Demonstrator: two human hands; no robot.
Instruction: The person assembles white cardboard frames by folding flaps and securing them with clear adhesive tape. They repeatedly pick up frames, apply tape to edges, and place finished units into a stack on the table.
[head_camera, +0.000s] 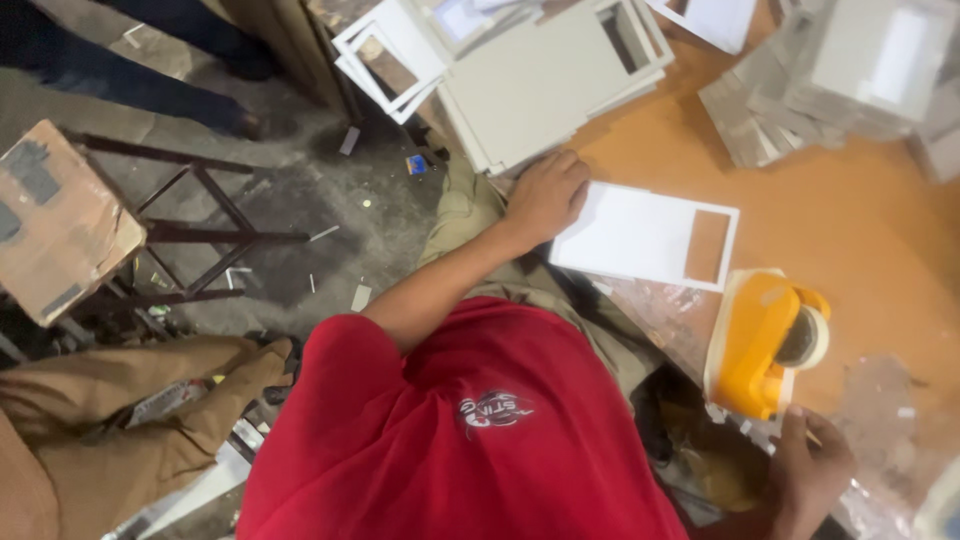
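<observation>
— Card (630, 235) is lying mid-frame on the orange table (850, 230); the left hand (545, 195) is pressing its edge, fingers curled, gripping nothing.
— It should be pressing flatter. The right hand (810, 470) is touching the yellow tape dispenser (760, 340) at lower right; I can't tell its grip.

white rectangular card panel with a cut-out window (640, 237) | lay flat on orange tabletop | yellow tape dispenser (762, 343) | stood near, beside panel's windowed end
</observation>
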